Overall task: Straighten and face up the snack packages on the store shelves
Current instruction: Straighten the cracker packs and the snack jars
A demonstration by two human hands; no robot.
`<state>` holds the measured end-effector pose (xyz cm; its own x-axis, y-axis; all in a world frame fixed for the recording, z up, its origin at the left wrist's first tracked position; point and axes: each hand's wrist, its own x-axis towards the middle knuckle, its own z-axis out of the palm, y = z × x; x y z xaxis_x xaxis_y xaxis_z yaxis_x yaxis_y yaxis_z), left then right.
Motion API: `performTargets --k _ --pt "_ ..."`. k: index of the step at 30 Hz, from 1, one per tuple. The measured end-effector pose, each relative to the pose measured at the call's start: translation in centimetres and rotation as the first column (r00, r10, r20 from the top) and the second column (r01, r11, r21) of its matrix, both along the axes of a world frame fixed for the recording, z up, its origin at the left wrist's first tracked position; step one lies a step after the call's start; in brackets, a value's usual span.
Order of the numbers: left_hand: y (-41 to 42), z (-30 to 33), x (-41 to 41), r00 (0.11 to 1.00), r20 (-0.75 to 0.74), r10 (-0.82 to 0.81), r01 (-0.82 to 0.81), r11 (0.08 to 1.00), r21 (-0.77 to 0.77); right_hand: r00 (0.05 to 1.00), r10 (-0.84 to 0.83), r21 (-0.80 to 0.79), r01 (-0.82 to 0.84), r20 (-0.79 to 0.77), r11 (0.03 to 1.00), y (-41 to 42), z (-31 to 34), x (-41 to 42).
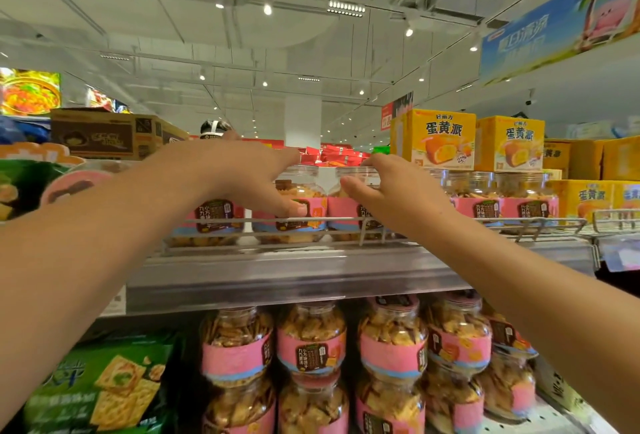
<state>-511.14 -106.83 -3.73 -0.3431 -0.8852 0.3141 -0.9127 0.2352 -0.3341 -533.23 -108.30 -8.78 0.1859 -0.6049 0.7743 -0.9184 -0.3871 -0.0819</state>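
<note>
Two clear snack jars with pink labels are held on the top shelf (346, 277), just behind its wire rail (433, 222). The left jar (298, 198) is gripped by the left hand (242, 174), fingers spread over its lid and thumb pressed on the label. The right jar (349, 212), touching the first, is gripped by the curled right hand (398, 187).

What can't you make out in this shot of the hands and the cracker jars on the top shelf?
Head view only:
- Label of the clear pink-banded cracker jar: partly covered by the left hand.
- Neighbouring clear jar: mostly behind the right hand, so the grip is uncertain.
- Shelf-edge price strip: blurred, unreadable.
- Green cracker bag: cut off by the left forearm and bottom edge.
- Blue banner: blurred, cut by the right edge.
</note>
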Motion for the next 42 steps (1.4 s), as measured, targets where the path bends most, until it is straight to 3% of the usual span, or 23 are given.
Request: performTargets --k 5,8,11,17,20,25,28,31,36,42 --pt "0.2 0.2 0.3 1.000 0.014 0.012 -0.012 1.000 -0.005 0.999 -0.039 0.017 0.040 -0.016 0.999 -0.1 -0.2 0.1" --pt "1.2 0.2 0.9 0.986 -0.157 -0.048 0.046 0.999 -0.015 1.000 -0.022 0.009 0.021 0.010 1.000 0.0 -0.1 0.0" --pt "2.5 0.6 2.0 0.927 -0.346 -0.147 0.105 0.985 -0.136 0.999 -0.030 -0.136 0.028 -0.011 0.990 0.4 0.0 0.4" --pt "4.1 -1.2 5.2 0.847 -0.445 -0.290 0.107 0.914 -0.392 0.942 0.334 -0.219 -0.333 -0.034 0.917 2.2 -0.8 4.3" --pt "5.1 -2.7 7.2 0.841 -0.465 -0.276 0.037 0.887 -0.460 0.889 0.456 -0.182 -0.454 -0.036 0.872 3.1 -1.0 6.8" --pt "6.7 -3.5 12.1 0.893 -0.446 -0.063 -0.143 0.898 -0.415 0.883 0.468 -0.075 -0.470 -0.048 0.879 3.8 0.0 11.1" --pt "7.3 -3.3 14.9 0.870 -0.488 -0.077 -0.141 0.907 -0.396 0.905 0.421 -0.054 -0.425 -0.065 0.904 3.7 1.2 13.2" --pt "7.2 -2.6 16.9 0.828 -0.558 -0.059 -0.118 0.954 -0.276 0.947 0.297 0.000 -0.299 -0.119 0.954 2.8 2.9 15.0" --pt "7.2 -2.2 18.4 0.921 -0.389 0.018 -0.065 0.992 -0.108 0.947 0.228 0.249 -0.170 -0.228 0.954 1.8 3.9 17.0" --pt "5.5 -1.3 18.2 0.975 -0.211 0.075 -0.099 0.989 -0.108 0.965 0.178 0.206 -0.137 -0.195 0.969 2.2 3.4 18.1"
